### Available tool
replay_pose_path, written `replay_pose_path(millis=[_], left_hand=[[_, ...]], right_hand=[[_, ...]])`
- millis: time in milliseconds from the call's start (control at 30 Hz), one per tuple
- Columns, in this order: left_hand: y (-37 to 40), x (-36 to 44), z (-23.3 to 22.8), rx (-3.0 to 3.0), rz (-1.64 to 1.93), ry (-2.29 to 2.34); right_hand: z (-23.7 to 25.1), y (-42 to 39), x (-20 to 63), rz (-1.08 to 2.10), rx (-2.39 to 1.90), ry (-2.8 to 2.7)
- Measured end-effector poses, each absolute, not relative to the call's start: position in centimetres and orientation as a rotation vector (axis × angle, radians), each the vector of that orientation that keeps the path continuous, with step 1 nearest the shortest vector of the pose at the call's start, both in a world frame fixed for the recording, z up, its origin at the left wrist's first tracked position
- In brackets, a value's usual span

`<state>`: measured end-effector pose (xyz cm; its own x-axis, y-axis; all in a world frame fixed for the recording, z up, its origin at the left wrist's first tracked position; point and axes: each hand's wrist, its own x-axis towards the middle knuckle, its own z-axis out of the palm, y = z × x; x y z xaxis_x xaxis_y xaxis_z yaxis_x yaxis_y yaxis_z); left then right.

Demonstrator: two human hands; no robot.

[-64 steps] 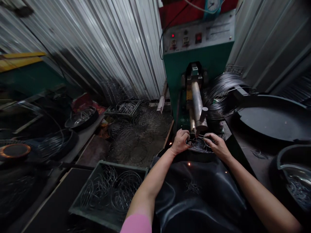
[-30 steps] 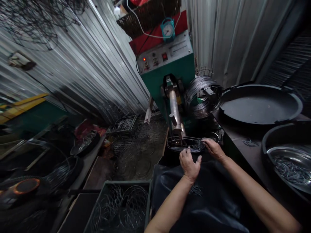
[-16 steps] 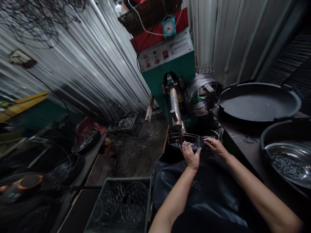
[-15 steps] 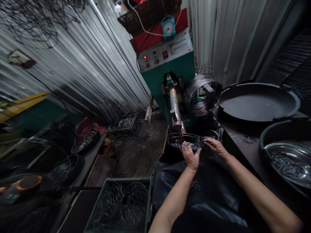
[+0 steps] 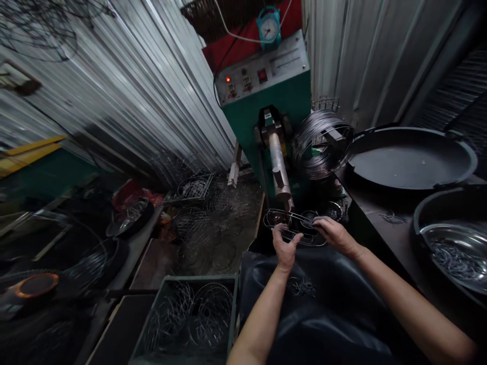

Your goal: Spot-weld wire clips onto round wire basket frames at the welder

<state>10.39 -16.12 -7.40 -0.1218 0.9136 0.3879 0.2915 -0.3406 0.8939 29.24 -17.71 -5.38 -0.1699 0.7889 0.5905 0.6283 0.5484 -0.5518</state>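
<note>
we hold an oval wire basket frame [image 5: 294, 227] between both hands, just below the tip of the metal welding arm [image 5: 279, 170] of the green machine [image 5: 272, 109]. the frame is thin bright wire, an elongated rim with cross wires running through it, lying nearly flat and slightly tilted. our left hand [image 5: 284, 249] grips its near edge with fingers curled over the rim, and our right hand [image 5: 335, 234] pinches its right end, fingers closed on the wire. below our forearms a black glossy apron [image 5: 323, 314] covers the lap, with a few loose wire bits on it. a coil of wire [image 5: 319, 144] sits right of the arm, beside a wide dark pan [image 5: 411, 159] and a steel bowl [image 5: 452, 251] of wire pieces. a green crate [image 5: 186, 317] of wire rings stands at lower left, and corrugated metal walls [image 5: 125, 91] enclose the cluttered floor.
</note>
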Motion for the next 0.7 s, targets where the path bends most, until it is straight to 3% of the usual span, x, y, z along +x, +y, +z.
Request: replay_pose_path(millis=[267,700], left_hand=[[-15.1,10.0,-9.6,1.012,1.539,1.286],[-14.9,10.4,-9.2,1.09,1.557,1.182]], right_hand=[[-6.2,-17.9,28.7,0.222,-1.189,-1.893],[-5.3,-18.3,30.4,0.359,-1.24,-1.874]])
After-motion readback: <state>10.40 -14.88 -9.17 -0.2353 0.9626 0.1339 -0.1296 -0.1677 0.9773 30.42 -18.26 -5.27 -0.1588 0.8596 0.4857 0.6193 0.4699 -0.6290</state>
